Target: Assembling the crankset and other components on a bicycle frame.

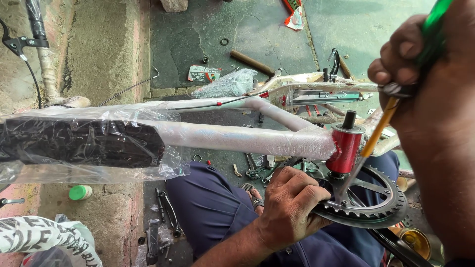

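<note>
A bicycle frame (237, 138) wrapped in clear plastic lies across my lap, its red bottom-bracket shell (344, 148) at the right. My left hand (289, 205) grips the toothed chainring (381, 210) and crank below that shell. My right hand (425, 69), close to the camera at the upper right, is closed on a screwdriver (381, 126) with a green and yellow handle. Its metal tip reaches down to the chainring near the axle. The black saddle (74, 141), also under plastic, sits at the left.
Loose tools and small parts (257, 170) lie on the ground under the frame. A green-capped bottle (80, 192) stands on the stone ledge at the left. A handlebar with a brake lever (29, 42) is at the top left. A round brass tin (415, 242) sits at the bottom right.
</note>
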